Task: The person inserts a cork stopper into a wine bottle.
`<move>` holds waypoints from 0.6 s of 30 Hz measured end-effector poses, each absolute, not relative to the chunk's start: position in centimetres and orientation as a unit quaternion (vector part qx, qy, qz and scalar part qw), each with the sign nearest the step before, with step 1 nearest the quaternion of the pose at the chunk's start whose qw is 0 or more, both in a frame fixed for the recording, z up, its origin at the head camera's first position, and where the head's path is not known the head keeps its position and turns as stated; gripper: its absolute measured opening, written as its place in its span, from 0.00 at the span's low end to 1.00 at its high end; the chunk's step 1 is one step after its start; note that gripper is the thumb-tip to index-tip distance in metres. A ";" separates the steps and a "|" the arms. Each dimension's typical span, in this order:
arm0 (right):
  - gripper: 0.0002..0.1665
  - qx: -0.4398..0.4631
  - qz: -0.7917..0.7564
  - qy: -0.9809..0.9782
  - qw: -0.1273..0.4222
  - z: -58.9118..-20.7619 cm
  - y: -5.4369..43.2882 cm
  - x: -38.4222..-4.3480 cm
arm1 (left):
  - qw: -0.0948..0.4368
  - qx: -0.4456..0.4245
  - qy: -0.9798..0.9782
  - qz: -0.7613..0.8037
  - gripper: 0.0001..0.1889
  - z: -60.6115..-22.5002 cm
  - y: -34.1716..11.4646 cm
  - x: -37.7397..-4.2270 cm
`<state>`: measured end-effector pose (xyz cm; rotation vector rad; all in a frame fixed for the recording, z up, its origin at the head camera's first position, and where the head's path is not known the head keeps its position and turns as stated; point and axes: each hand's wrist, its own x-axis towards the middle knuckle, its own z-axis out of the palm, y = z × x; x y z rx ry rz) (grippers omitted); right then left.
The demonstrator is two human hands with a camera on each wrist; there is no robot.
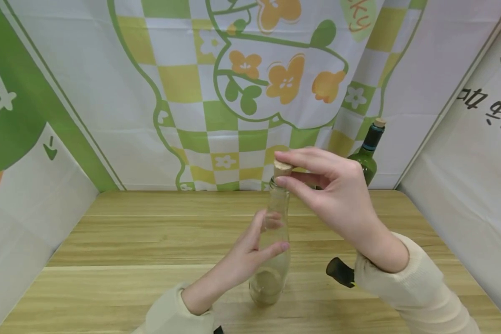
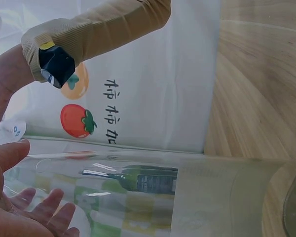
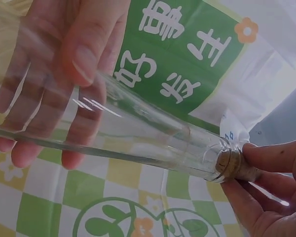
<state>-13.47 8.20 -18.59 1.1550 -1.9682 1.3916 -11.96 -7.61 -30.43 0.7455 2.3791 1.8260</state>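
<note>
A clear glass bottle (image 1: 269,273) stands upright on the wooden table in the head view. My left hand (image 1: 244,253) holds it round the body, thumb on the near side and fingers behind, seen through the glass. At the mouth, my right hand (image 1: 338,190) pinches a cork (image 1: 282,169) between thumb and fingers. The right wrist view shows the lower end of the cork (image 3: 223,160) inside the bottle neck, with its upper part between the fingertips. Apart from that neck, the bottle looks empty.
A green wine bottle (image 1: 366,162) with a cork in its top stands at the back right, partly behind my right hand. Printed cloth (image 1: 223,116) hangs along the table's back and sides. A black wrist device (image 2: 56,64) sits at the right cuff.
</note>
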 end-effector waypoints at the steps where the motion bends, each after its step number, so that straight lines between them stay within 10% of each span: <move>1: 0.18 0.422 0.502 -0.717 0.236 -18.6 8.2 -13.5 | 0.026 0.241 0.769 0.591 0.26 -30.4 -7.6 -12.0; 18: 0.14 0.421 0.449 -0.733 0.291 -18.9 8.2 -13.8 | 0.015 0.247 0.770 0.588 0.26 -30.5 -7.6 -12.0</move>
